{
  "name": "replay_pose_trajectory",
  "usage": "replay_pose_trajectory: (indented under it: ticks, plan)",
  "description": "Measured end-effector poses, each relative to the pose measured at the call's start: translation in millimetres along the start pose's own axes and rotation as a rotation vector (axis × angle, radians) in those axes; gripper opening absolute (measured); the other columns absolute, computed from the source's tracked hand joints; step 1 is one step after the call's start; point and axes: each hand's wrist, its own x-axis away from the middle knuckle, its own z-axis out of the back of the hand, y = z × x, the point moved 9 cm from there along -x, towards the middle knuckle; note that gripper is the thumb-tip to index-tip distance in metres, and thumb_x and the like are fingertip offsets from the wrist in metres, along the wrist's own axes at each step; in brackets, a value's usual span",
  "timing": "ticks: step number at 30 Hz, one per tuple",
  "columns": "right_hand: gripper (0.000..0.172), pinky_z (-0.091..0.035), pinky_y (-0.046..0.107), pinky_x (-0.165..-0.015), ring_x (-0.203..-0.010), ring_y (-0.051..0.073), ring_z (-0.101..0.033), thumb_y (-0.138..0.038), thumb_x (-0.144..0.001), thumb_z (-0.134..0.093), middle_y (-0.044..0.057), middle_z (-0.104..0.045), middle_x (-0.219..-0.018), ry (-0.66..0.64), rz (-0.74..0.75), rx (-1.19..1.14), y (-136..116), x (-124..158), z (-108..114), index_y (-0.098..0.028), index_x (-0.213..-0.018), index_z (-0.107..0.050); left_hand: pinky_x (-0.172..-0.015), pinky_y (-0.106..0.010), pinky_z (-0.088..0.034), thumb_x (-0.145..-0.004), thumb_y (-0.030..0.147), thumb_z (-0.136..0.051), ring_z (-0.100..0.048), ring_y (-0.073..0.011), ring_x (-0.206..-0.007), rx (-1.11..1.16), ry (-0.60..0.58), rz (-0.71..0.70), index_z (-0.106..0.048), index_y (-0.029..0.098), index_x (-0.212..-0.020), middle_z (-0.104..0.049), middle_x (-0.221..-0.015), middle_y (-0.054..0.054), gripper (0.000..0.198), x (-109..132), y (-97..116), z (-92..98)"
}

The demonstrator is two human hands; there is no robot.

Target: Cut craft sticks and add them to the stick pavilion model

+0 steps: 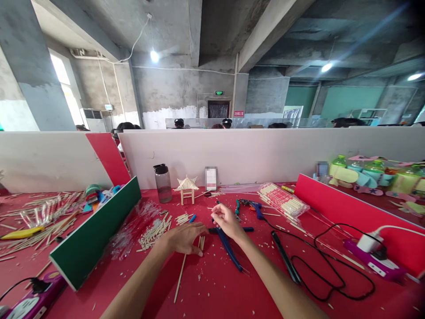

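Fingers, L hand [184, 236]: arched palm-down over the red bench [212, 290], thumb apart from the rest, so open; short sticks [201, 243] show betw. thumb & index, can't tell if touched.
Fingers, R hand [229, 223]: just R of L hand, thumb & index nearly meeting; pale bit at the tips, can't tell if gripped.
Pliers [229, 250]: blue handles spread, partly hidden under R hand; one handle points near, other points R.
Long stick [180, 279]: on bench, near side of L hand.
Stick heap [156, 232]: L of L hand, beside clear wrap [124, 237].
Small stick pile [183, 218]: just far of L hand, blue item [192, 218] at its R end.
Mini pavilion [187, 190]: pale sticks, roofed, upright, far side, betw. dark bottle [163, 184] & phone [210, 179].
Glue gun [253, 206]: far side, R of R hand.
Stick pack [282, 201]: clear bag w/ red print, far R, beyond glue gun.
Power strip [375, 261]: purple, R side, white plug [369, 243] in it.
Dividers: green board [96, 232] L, red board [358, 217] R.
Far edge: white partition [212, 148].
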Motion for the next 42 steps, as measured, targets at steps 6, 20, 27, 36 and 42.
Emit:
replay_pose_trajectory:
  ticks: [6, 20, 27, 36, 42]
  plan:
    - [0.016, -0.049, 0.022, -0.051, -0.058, 0.011, -0.060, -0.032, -0.081, -0.057, 0.000, -0.060, -0.081, 0.004, 0.019, 0.034, -6, 3, 0, -0.019, -0.089, -0.053, -0.094, -0.037, -0.046, -0.075, 0.041, -0.073, -0.060, -0.0294, -0.113, -0.009, -0.002, 0.014, -0.055, 0.028, -0.127, -0.061, -0.124, -0.007, 0.057, -1, -1, 0.2]
    - [0.007, -0.046, 0.024, -0.067, -0.071, 0.015, -0.064, -0.022, -0.085, -0.054, 0.000, -0.069, -0.078, -0.179, 0.193, 0.483, -32, 18, -17, -0.021, -0.086, -0.061, -0.099, -0.038, -0.043, -0.071, 0.035, -0.077, -0.058, -0.0290, -0.115, 0.053, -0.028, 0.045, -0.056, 0.031, -0.125, -0.062, -0.126, -0.004, 0.059, 6, -1, 9.8]
    - [0.014, -0.043, 0.024, -0.075, -0.087, 0.018, -0.066, -0.017, -0.084, -0.060, 0.002, -0.073, -0.094, -0.418, 0.304, 0.800, -39, 37, -43, -0.024, -0.091, -0.070, -0.094, -0.038, -0.043, -0.072, 0.032, -0.077, -0.060, -0.0292, -0.109, 0.041, -0.020, 0.035, -0.060, 0.029, -0.121, -0.066, -0.118, -0.004, 0.052, 10, 3, 18.4]
    - [0.027, -0.044, 0.022, -0.078, -0.090, 0.018, -0.066, -0.013, -0.083, -0.058, 0.002, -0.072, -0.098, -0.621, 0.369, 0.885, -32, 48, -58, -0.027, -0.098, -0.076, -0.091, -0.036, -0.045, -0.073, 0.043, -0.077, -0.062, -0.0291, -0.106, -0.022, -0.005, 0.008, -0.061, 0.026, -0.116, -0.067, -0.115, -0.004, 0.048, 4, -2, 9.8]
    - [0.027, -0.044, 0.022, -0.081, -0.091, 0.017, -0.066, -0.013, -0.085, -0.056, 0.003, -0.073, -0.100, -0.646, 0.379, 0.868, -33, 49, -60, -0.025, -0.098, -0.076, -0.090, -0.032, -0.044, -0.073, 0.045, -0.077, -0.062, -0.0280, -0.106, -0.061, 0.000, -0.010, -0.061, 0.025, -0.111, -0.067, -0.112, -0.005, 0.045, -1, -3, 2.8]
